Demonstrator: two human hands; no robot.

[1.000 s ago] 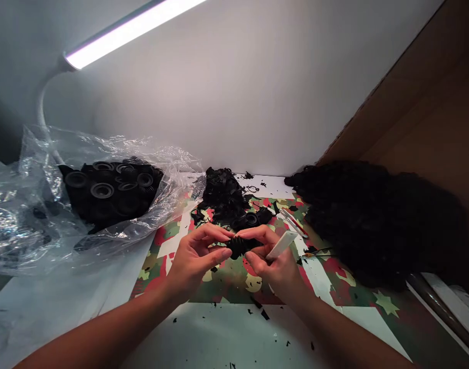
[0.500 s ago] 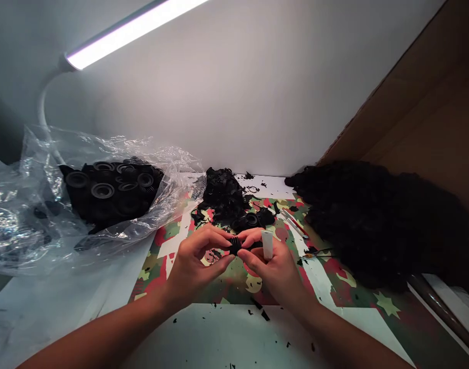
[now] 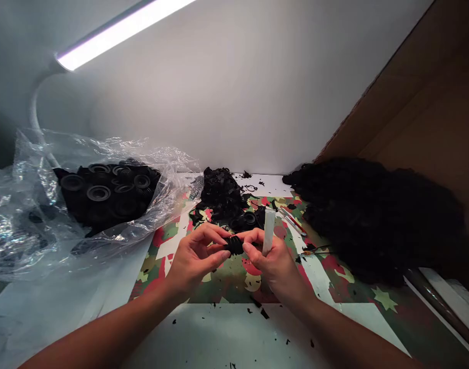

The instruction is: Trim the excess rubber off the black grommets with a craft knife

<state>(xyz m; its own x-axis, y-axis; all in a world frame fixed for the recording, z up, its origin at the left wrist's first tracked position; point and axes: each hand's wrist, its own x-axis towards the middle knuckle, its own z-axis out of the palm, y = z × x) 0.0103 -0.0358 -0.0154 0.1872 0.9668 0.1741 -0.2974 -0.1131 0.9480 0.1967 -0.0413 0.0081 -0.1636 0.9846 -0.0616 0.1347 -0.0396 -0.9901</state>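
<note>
A small black ribbed rubber bellows [image 3: 234,245] is held between my two hands above the patterned sheet. My left hand [image 3: 198,256] pinches its left end between thumb and fingers. At its right end, the thumb and fingers of my right hand [image 3: 274,264] are closed against it. A flat whitish strip, perhaps a tool's handle [image 3: 269,230], sticks up out of my right hand; its lower end is hidden in the grip. Just beyond the hands lie more black ribbed rubber parts [image 3: 250,220].
A clear plastic bag [image 3: 176,164] with several ribbed black parts [image 3: 98,193] stands left. Black scraps [image 3: 221,192] are heaped behind my hands. A large dark pile [image 3: 368,220] sits right by cardboard [image 3: 419,87]. A slim red tool [image 3: 293,221] lies before it. A lamp [image 3: 126,33] hangs above.
The bellows has turned, showing more of its ribbed side. The whitish strip now stands higher out of my right hand. The whole view has shifted slightly.
</note>
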